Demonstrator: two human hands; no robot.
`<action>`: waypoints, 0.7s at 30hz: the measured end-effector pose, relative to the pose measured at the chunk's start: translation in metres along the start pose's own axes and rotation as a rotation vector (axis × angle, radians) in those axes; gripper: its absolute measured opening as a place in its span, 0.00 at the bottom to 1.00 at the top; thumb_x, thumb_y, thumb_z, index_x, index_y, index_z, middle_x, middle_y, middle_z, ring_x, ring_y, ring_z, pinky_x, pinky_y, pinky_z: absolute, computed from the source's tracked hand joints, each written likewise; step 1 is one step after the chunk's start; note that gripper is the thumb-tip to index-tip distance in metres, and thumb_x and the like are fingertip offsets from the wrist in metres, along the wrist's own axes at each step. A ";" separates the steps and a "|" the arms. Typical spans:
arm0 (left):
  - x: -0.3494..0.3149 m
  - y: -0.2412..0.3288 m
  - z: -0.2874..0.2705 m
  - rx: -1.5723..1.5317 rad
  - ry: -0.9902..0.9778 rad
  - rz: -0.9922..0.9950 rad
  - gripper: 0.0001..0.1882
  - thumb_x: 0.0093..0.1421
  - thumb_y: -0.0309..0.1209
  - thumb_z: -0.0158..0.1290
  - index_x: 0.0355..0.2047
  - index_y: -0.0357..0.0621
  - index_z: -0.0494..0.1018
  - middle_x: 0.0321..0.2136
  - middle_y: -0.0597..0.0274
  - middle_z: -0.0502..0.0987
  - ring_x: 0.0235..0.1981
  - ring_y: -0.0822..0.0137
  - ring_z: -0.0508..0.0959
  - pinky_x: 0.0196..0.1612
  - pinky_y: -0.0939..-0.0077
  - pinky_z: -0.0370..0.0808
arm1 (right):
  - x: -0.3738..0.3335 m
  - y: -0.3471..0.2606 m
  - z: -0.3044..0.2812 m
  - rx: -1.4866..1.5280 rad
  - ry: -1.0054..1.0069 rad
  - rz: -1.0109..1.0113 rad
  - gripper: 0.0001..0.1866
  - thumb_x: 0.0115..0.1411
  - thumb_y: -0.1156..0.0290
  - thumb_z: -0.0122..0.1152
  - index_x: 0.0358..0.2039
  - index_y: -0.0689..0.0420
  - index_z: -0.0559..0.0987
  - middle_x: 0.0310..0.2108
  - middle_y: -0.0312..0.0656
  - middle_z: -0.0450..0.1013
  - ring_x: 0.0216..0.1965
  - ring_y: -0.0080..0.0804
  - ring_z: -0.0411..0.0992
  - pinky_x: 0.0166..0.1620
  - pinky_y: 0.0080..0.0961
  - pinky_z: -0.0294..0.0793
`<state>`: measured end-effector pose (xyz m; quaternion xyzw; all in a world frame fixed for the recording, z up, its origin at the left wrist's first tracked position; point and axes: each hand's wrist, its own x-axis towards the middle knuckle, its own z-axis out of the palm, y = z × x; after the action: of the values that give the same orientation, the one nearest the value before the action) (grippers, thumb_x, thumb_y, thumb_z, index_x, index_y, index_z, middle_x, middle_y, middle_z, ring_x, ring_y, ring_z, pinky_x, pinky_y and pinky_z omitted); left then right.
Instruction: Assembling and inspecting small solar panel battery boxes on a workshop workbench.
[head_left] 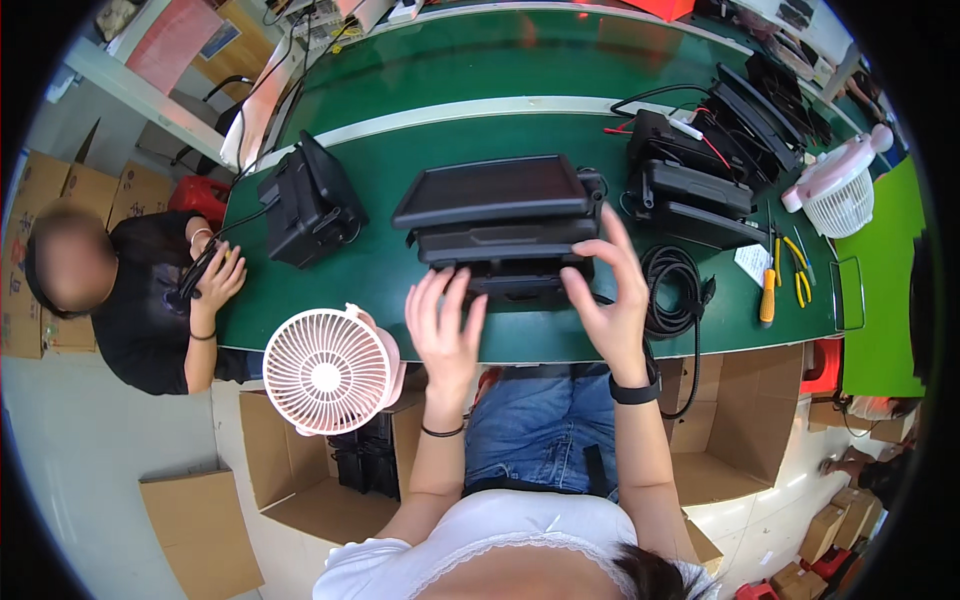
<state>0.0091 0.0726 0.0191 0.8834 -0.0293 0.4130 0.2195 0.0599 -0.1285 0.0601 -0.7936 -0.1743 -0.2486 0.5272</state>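
Before me on the green table (390,285) stands a black plastic case (500,243) topped by a flat, dark, framed panel (500,190). Below the panel a dark gap shows between the case's upper part and its lower front. My left hand (443,325) has its fingertips and thumb at the left of that lower front, gripping it. My right hand (615,290) grips the right end, thumb low at the front and fingers higher along the side. The fingertips' exact contact is partly hidden.
Coiled black cable (672,292) lies right, near a screwdriver (768,295) and yellow-handled pliers (798,270). More black cases (690,185) crowd the back right; another (312,205) stands left. A pink fan (327,372) is at the front edge. A co-worker (150,290) handles cable at left.
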 end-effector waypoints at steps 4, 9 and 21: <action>0.003 -0.005 -0.007 -0.029 0.069 0.089 0.22 0.45 0.23 0.70 0.43 0.42 0.80 0.42 0.59 0.80 0.48 0.52 0.77 0.53 0.60 0.74 | -0.005 0.007 0.010 0.133 -0.108 0.056 0.28 0.47 0.71 0.76 0.49 0.51 0.75 0.66 0.57 0.61 0.67 0.55 0.59 0.65 0.41 0.61; -0.003 -0.016 0.006 -0.030 0.209 0.085 0.19 0.43 0.21 0.72 0.38 0.38 0.82 0.38 0.59 0.79 0.44 0.52 0.78 0.47 0.62 0.77 | -0.007 0.014 0.015 0.129 -0.160 0.050 0.24 0.51 0.72 0.73 0.48 0.53 0.74 0.66 0.57 0.60 0.65 0.51 0.64 0.63 0.37 0.65; 0.011 -0.001 -0.016 0.399 0.100 0.017 0.19 0.51 0.27 0.68 0.45 0.56 0.83 0.54 0.53 0.68 0.58 0.47 0.65 0.56 0.53 0.69 | -0.001 0.020 0.033 0.137 -0.128 0.031 0.34 0.44 0.80 0.74 0.52 0.47 0.73 0.68 0.50 0.58 0.67 0.51 0.59 0.64 0.37 0.65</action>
<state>0.0053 0.0810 0.0358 0.8875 0.0567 0.4558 0.0379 0.0773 -0.1056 0.0341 -0.7727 -0.2120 -0.1765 0.5718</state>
